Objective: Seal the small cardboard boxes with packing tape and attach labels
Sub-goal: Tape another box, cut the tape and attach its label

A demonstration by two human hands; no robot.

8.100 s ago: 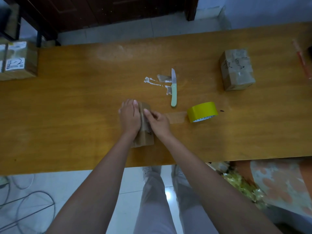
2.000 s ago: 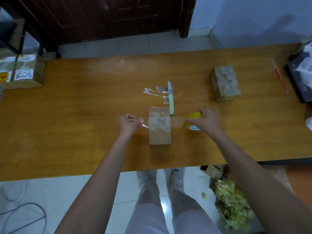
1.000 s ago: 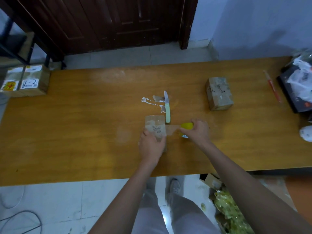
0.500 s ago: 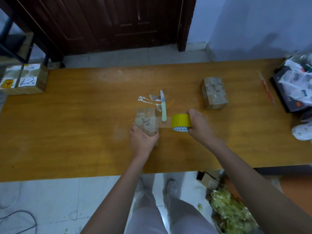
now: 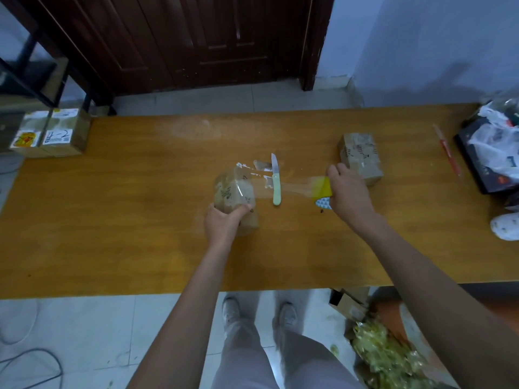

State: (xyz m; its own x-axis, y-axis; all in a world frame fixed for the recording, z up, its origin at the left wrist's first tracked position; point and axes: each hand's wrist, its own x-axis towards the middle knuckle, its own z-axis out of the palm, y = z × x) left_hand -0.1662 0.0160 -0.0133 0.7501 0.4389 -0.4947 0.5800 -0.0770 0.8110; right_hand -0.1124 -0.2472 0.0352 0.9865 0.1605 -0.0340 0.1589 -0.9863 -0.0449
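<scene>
My left hand point(image 5: 222, 224) grips the near end of the small cardboard box point(image 5: 235, 196), fingers wrapped round it. Half a second ago the box lay flat under my palm; now I have it tipped up off the table point(image 5: 112, 220) toward me. My right hand point(image 5: 348, 192) is clamped on the yellow tape roll point(image 5: 322, 189) and has pulled it farther right, close beside the other taped box point(image 5: 360, 157). So the clear strip point(image 5: 286, 186) stretches long from the box's upper face to the roll, crossing over the green-handled knife point(image 5: 276, 183) — a fresh length drawn out. I judge this means another band is about to wrap round the box; then the strip needs cutting, and the knife lies right under it. No label on this box yet, as far as I can see.
</scene>
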